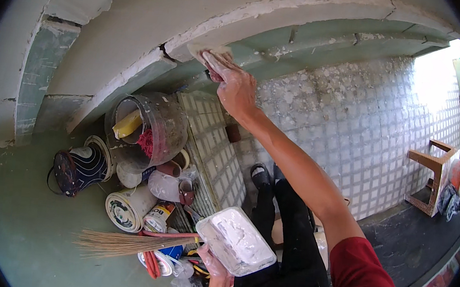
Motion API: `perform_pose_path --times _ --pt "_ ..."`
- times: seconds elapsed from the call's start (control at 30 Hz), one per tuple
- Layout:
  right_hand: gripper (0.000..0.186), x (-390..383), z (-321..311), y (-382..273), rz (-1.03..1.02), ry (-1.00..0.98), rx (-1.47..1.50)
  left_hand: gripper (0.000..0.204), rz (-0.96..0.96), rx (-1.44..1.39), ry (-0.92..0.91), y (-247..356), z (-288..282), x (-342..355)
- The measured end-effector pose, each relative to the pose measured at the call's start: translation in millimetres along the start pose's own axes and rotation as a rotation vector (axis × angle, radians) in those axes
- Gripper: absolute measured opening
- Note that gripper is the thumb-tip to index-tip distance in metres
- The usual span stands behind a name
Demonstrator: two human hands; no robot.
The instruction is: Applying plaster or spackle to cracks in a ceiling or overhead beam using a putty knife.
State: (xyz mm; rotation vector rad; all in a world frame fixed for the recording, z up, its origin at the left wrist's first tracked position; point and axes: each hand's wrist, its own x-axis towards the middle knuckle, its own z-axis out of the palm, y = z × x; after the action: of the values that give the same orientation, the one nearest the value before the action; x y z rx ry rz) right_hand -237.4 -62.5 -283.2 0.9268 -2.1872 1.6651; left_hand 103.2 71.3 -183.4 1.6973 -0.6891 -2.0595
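My left hand grips the near left edge of a white plastic tray, fingers partly hidden beneath it. White paste is smeared across the tray's inside. Stretched far forward, my right hand is closed on a flat, pale scraper. The scraper lies against the white-coated edge of the wall ledge, close to a dark crack. Part of the scraper is covered by my fingers, which are specked with white.
On the left stand a clear bucket with a yellow object in it, several paint pails, a dark patterned bag and a straw broom. A wooden stool and a dark counter are at right. Tiled floor lies below.
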Motion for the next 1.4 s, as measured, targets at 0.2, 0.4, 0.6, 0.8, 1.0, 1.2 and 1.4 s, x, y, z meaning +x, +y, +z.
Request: perform_pose_path --times 0.2,0.4,0.6,0.8,1.0,1.2,1.4 --pt "0.04 16 -72 44 0.41 0.223 0.097 0.073 0.006 -0.019 -0.003 7 4 0" --pt "0.035 44 -96 66 0.331 0.425 -0.05 0.074 -0.003 0.015 0.001 9 0 4" --pt "0.043 34 -67 28 0.272 0.2 -0.209 0.073 0.003 -0.007 -0.022 13 -2 8" --pt "0.056 24 -40 -25 0.209 -0.128 -0.098 0.074 0.002 -0.033 -0.045 12 -6 10" --pt "0.025 5 -58 10 0.434 -0.083 0.033 0.074 0.021 -0.069 -0.079 12 -13 12" --pt "0.033 14 -118 96 0.422 0.323 0.026 0.074 -0.007 -0.12 -0.068 13 -13 15" --pt "0.033 39 -100 76 0.431 0.363 -0.194 0.074 -0.013 -0.092 -0.065 11 -21 19"
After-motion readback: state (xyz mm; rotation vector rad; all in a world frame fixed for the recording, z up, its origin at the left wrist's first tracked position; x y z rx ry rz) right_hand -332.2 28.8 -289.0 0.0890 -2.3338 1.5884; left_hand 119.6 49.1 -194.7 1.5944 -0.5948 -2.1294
